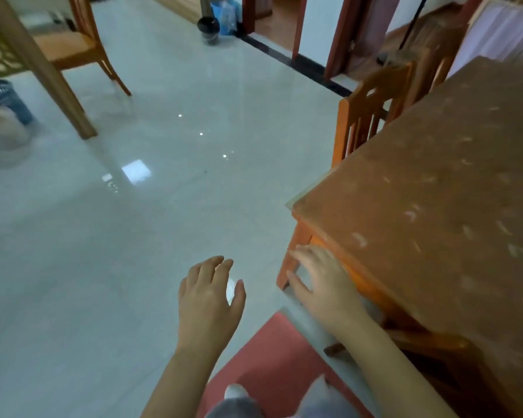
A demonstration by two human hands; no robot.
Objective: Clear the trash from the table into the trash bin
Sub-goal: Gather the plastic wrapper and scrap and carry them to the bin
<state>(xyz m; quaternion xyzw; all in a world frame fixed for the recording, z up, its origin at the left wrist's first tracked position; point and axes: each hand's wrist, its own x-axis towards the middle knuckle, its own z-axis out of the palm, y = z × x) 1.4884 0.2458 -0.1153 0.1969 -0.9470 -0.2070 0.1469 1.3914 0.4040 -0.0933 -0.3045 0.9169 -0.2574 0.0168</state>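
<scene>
Left of the table (435, 191) corner, over bare floor: left hand (207, 300), fingers curled round a small pale scrap (232, 290). Scrap whitish, faintly textured; only a sliver shows between thumb and forefinger, kind unclear. Right hand (320, 282) flat, fingers spread, at the table's near corner; contact uncertain. Tabletop orange-brown with pale flecks, blurred. Black bin (209, 27) far beyond the table's left side, small. Woven bin (5, 98) far left of the table, blurred, partly cut off.

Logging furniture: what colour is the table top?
The table top is reddish-brown with pale flecks; head view.
</scene>
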